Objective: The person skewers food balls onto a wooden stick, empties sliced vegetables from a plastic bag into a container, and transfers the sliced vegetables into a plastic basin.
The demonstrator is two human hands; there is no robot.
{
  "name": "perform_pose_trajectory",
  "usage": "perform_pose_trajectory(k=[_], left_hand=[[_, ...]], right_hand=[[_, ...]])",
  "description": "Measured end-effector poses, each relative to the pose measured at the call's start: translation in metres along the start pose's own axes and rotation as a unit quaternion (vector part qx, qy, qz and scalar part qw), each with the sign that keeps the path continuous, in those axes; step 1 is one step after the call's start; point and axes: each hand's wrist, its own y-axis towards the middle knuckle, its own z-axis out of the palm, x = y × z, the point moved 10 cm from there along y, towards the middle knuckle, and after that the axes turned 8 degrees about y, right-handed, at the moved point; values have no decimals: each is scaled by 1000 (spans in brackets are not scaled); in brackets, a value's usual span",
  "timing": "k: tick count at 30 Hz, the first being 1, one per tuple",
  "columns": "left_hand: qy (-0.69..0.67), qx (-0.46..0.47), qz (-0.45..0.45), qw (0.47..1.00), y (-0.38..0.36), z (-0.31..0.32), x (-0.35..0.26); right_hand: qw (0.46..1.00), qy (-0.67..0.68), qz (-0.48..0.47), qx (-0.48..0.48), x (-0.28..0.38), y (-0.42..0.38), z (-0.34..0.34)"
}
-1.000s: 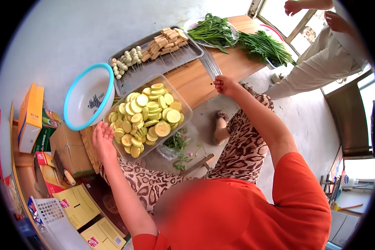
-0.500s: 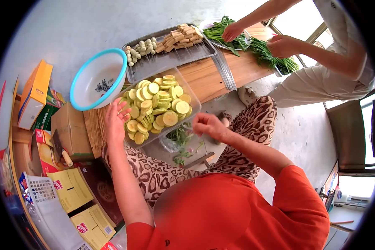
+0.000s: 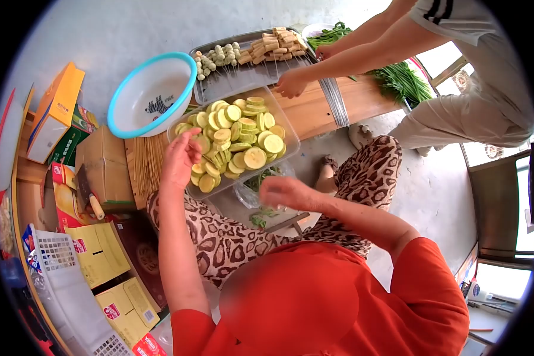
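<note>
A clear plastic container (image 3: 291,137) full of sliced zucchini (image 3: 246,133) rests on the near end of a low wooden table (image 3: 314,110). My left hand (image 3: 181,159) reaches into its left side, fingers gathered on a zucchini slice. My right hand (image 3: 286,193) hovers below the container's near edge, over my lap, fingers curled and blurred; whether it holds anything does not show. A bundle of thin skewers (image 3: 337,101) lies on the table to the right of the container.
A blue-rimmed white bowl (image 3: 151,95) and a metal tray (image 3: 243,80) of skewered food sit behind the container. Another person's hands (image 3: 292,85) reach over the tray, near greens (image 3: 400,80). More sticks (image 3: 147,163), cardboard boxes (image 3: 104,169), a cleaver (image 3: 88,196) and a white basket (image 3: 59,261) crowd the left.
My right hand came back from the skewer bundle to my lap. My left hand moved from the container's edge onto the slices. The other person leaned in and reached to the tray.
</note>
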Motion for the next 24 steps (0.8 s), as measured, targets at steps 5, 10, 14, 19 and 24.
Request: perform_pose_trajectory(k=[5,10,14,19,24], left_hand=[[-68,-46,-18,996,17,-24,-2],[-107,-143,-63,982,39,-60,11],[-198,-206,-92,954,54,-80,21],[-236,-213,-131,939,75,-99,47],[-231,-260,-109,931,74,-110,41]], right_hand=[[983,-2,60,-173,-22,6,-117],[967,-21,145,-210,-61,-7,-190],[953,26,223,-204,-91,-16,-187],[947,63,223,-225,-116,-16,-191],[934,107,218,-262,-116,-16,-208]])
